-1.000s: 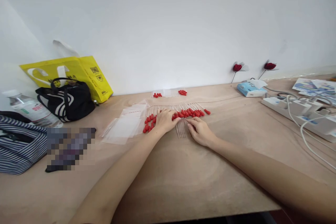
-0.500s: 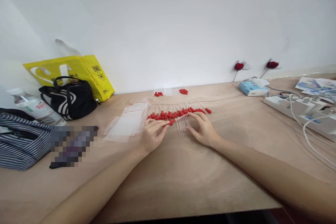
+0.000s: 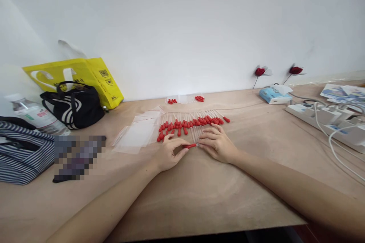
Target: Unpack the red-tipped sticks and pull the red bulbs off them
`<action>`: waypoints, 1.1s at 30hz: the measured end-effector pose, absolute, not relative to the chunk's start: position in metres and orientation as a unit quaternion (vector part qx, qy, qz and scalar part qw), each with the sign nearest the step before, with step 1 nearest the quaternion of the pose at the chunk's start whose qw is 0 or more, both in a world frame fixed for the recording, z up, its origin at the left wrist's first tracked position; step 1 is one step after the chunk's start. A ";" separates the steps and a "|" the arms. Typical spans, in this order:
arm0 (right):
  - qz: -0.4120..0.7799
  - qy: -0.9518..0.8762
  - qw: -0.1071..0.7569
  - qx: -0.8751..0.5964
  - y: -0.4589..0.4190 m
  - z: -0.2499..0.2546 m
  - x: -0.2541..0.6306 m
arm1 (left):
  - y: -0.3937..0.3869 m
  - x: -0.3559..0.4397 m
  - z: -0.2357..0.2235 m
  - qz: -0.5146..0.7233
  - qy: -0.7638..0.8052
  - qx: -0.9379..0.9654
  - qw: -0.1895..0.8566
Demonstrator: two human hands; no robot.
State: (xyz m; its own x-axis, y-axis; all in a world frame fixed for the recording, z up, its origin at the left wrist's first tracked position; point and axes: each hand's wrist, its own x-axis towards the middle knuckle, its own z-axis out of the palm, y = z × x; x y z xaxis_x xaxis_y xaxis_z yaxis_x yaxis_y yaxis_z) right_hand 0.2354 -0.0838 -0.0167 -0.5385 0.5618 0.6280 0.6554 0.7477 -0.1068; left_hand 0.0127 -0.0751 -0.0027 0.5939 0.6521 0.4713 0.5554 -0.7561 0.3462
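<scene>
Person at a wooden table (image 3: 176,205), both hands working low over the middle. Left hand (image 3: 171,152): thumb and forefinger pinch a red bulb (image 3: 190,146), held roughly level; other fingers loosely bent. Right hand (image 3: 218,145): fingers bent and close together, tips pinching the clear tube (image 3: 199,144) that meets the bulb; rest of that tube is hidden by the hand, so can't tell how far it runs. The pair sits between the two hands, near the close ends of some loose clear tubes (image 3: 194,135) lying side by side.

Just beyond: row of red-tipped droppers (image 3: 185,124), red ends toward the person, clear stems pointing at the wall (image 3: 182,26). A few red ends lie nearer, by the left hand. Left of the row, overlapping clear plastic bags (image 3: 136,133), flat. Farther back near the wall, two small red clusters (image 3: 199,99) on clear plastic.

Left side: yellow bag (image 3: 112,93), black bag (image 3: 85,112), bottle (image 3: 35,115), striped bag (image 3: 25,159). Right side: tissue pack (image 3: 272,96), two red flowers (image 3: 295,70), white power strip (image 3: 349,136) with plugs and cables.
</scene>
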 end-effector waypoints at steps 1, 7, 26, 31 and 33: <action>-0.074 -0.874 0.335 -0.345 -0.085 -0.016 0.234 | -0.076 0.014 -0.002 0.283 0.342 0.893 0.076; -0.092 -0.875 0.350 -0.323 -0.092 -0.019 0.224 | -0.077 0.021 -0.005 0.266 0.308 0.912 0.061; -0.026 -0.884 0.367 -0.288 -0.090 -0.027 0.228 | -0.080 0.018 -0.006 0.239 0.308 0.911 0.133; -0.019 -0.880 0.376 -0.289 -0.091 -0.026 0.229 | -0.078 0.017 -0.007 0.243 0.311 0.907 0.144; -0.017 -0.877 0.378 -0.296 -0.092 -0.025 0.231 | -0.078 0.016 -0.007 0.248 0.316 0.905 0.138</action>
